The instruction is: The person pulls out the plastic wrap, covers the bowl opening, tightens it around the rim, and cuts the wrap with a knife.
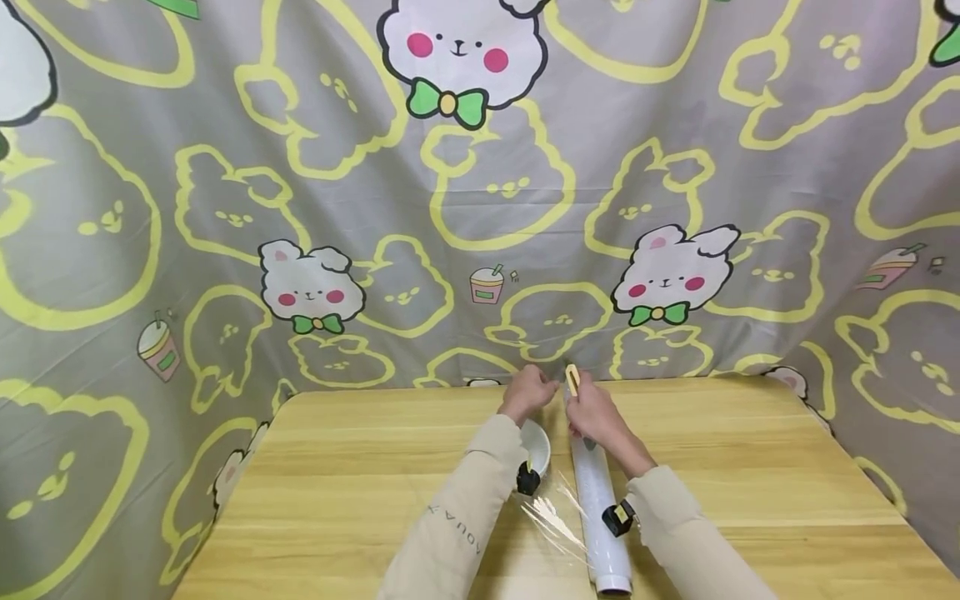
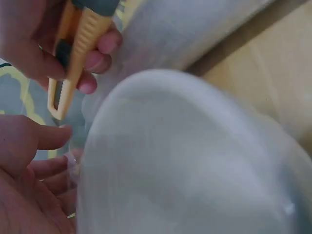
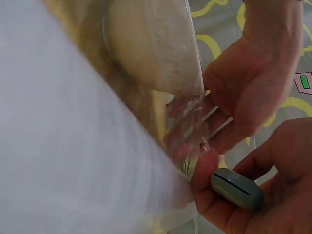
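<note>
My right hand (image 1: 597,412) grips a yellow-and-grey utility knife (image 2: 80,53), whose grey end shows in the right wrist view. Its fingertips are close to the far end of a long roll of clear plastic wrap (image 1: 596,500). A loose sheet of plastic wrap (image 3: 195,122) stretches from the roll toward a white bowl (image 2: 161,161). At the sheet's edge, my left hand (image 1: 528,392) holds the film between thumb and fingers, just beyond the bowl. Some of those fingers show through the film in the right wrist view. Whether the knife's blade is out is hidden.
The wooden table (image 1: 352,492) carries the roll lengthwise, right of the bowl. Behind and at both sides hangs a grey patterned curtain (image 1: 405,200), near the table's back edge and both hands. Small black cameras (image 1: 618,518) sit on both wrists.
</note>
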Motion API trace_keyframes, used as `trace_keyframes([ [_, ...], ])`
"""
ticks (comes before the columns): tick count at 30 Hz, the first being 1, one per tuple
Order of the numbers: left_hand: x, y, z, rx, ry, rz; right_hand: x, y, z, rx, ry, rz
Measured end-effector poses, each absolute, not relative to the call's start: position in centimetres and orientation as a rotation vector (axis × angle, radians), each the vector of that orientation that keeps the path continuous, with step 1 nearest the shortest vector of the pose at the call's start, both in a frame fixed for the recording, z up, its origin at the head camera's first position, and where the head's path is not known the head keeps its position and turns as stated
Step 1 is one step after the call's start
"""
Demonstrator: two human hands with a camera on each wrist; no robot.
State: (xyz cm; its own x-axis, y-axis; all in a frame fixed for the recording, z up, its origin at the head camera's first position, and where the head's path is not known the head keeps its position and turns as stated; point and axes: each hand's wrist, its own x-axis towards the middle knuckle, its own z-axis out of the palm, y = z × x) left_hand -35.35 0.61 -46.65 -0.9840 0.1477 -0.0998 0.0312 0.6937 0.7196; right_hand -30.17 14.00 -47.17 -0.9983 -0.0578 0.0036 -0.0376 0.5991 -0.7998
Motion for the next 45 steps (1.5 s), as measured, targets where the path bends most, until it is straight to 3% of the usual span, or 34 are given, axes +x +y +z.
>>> trace_keyframes([
  [14,-36.1,0.1,-47.4,0.07,2.243,1.758,-29.8,14.3,-46.4,-0.076,2.739,-1.368],
  [45,-37.4,-0.2,-48.8,0.033,1.937,1.818,-30.1,12.9,-45.9,-0.031,2.902,-1.007],
])
